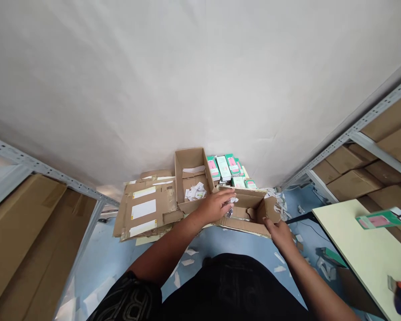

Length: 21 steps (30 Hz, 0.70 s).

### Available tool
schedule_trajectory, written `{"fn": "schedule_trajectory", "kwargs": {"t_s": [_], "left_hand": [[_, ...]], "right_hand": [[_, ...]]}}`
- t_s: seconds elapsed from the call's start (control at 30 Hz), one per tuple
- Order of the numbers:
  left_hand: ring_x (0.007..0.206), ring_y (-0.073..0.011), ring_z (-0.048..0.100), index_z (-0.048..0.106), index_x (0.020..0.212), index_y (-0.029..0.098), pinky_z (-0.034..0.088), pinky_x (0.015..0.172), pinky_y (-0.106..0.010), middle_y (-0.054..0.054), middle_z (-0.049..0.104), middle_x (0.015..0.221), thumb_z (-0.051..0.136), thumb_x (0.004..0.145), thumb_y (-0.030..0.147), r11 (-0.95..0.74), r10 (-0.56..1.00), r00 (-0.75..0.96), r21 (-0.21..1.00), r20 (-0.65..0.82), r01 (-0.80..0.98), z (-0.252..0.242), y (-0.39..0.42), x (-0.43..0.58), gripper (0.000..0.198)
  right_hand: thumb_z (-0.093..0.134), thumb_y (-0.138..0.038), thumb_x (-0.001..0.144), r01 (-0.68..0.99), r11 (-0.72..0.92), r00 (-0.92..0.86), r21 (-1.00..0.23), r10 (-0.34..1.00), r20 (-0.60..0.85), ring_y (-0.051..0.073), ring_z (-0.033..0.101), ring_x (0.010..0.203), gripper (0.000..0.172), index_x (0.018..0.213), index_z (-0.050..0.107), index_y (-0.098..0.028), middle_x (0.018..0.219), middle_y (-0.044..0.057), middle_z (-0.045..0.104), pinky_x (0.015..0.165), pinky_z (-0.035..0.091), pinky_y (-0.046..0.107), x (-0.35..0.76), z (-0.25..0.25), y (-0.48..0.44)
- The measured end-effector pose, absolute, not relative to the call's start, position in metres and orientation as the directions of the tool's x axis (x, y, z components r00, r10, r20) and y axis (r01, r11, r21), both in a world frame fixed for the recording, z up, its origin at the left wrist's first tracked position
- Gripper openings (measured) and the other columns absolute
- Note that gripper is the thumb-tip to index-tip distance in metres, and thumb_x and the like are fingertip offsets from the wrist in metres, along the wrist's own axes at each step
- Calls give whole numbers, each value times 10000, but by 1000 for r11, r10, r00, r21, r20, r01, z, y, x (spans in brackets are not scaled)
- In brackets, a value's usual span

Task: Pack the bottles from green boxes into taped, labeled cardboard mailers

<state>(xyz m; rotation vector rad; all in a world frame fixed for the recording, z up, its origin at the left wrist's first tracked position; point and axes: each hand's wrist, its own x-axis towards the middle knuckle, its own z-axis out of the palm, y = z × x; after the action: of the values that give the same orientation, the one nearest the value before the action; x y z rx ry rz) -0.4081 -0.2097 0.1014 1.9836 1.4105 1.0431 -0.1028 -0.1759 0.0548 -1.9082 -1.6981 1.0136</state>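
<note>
Your one camera sits on your head, above your black shirt (234, 285), looking forward and down. Your left hand (219, 206) and right hand (280, 232) appear fairly near, below centre; the pale wall (200, 80) fills the upper half, with the left rack (20, 158) and right rack (349, 133) at the edges.
</note>
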Motion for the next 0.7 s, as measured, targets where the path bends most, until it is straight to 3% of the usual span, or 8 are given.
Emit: {"fn": "schedule_trajectory", "kwargs": {"t_s": [0.2, 0.3, 0.43, 0.6, 0.7], "left_hand": [[1305, -296, 578, 728, 1200, 255, 417, 1183, -490, -90, 678, 1326, 601, 942, 299, -306, 937, 34, 774, 346, 554, 105, -198, -372, 290], [1366, -317, 511, 683, 1236, 257, 391, 1198, -490, -100, 601, 1397, 638, 905, 324, -218, 938, -119, 818, 327, 533, 89, -185, -336, 340], [1370, -305, 514, 546, 1385, 240, 520, 1056, -423, -128, 515, 1452, 631, 909, 403, -75, 976, -162, 919, 148, 387, 59, -160, -264, 509], [1309, -290, 588, 419, 1490, 229, 517, 1039, -395, -166, 478, 1520, 648, 903, 496, 85, 990, -127, 965, -55, 248, 32, -122, -150, 685], [1259, -263, 632, 320, 1561, 220, 508, 1041, -375, -162, 591, 1421, 627, 918, 510, 159, 987, -15, 970, -159, 183, 28, -102, -78, 769]], "right_hand": [[543, -575, 795, 581, -228, 73, -781, 971, -229, 324, 730, 894, 496, 882, 784, -150, 859, 113, 793, 743, 527, 338, -53, 50, -183], [549, -559, 799, 510, -270, 142, -817, 963, -230, 323, 738, 942, 489, 925, 784, -149, 871, 113, 798, 766, 545, 333, -15, 43, -184], [558, -563, 808, 451, -296, 227, -842, 950, -213, 334, 741, 983, 521, 1003, 773, -131, 959, 129, 804, 818, 551, 352, 52, 31, -182], [568, -552, 821, 375, -342, 307, -862, 923, -232, 347, 741, 979, 507, 1004, 783, -131, 977, 136, 806, 832, 548, 367, 155, 21, -180], [565, -529, 832, 335, -389, 387, -858, 887, -251, 344, 735, 1018, 476, 1014, 784, -147, 1026, 137, 802, 863, 549, 372, 217, 18, -180]]}}
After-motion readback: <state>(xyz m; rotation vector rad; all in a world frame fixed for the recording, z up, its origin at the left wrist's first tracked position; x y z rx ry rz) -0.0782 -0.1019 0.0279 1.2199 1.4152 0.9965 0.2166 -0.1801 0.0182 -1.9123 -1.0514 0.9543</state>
